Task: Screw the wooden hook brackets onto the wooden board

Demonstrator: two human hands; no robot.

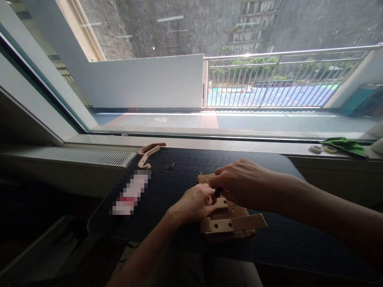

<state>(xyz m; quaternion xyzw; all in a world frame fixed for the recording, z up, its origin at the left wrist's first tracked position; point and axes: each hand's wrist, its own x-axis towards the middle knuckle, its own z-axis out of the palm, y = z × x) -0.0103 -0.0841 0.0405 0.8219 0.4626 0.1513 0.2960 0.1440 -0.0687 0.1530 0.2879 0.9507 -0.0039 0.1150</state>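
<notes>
On the dark table lies a wooden board (pixel 239 212) with wooden hooks across it. The nearest wooden hook (pixel 223 226) has two dark holes and a raised end. Another wooden hook (pixel 222 203) lies behind it, partly covered by my hands. My right hand (pixel 239 179) is closed around a dark screwdriver (pixel 218 192), mostly hidden in the fist, its lower end pointing down at that hook. Beside its tip, my left hand (pixel 194 202) has its fingers pinched together against the hook; what they hold is hidden.
Two loose wooden hooks (pixel 146 157) rest at the table's back left corner. Several small screws (pixel 170 166) lie near them. A blurred pink-white packet (pixel 131 193) is at the left. Tape rolls (pixel 323 149) and a green glove (pixel 344 146) sit on the windowsill (pixel 254 146).
</notes>
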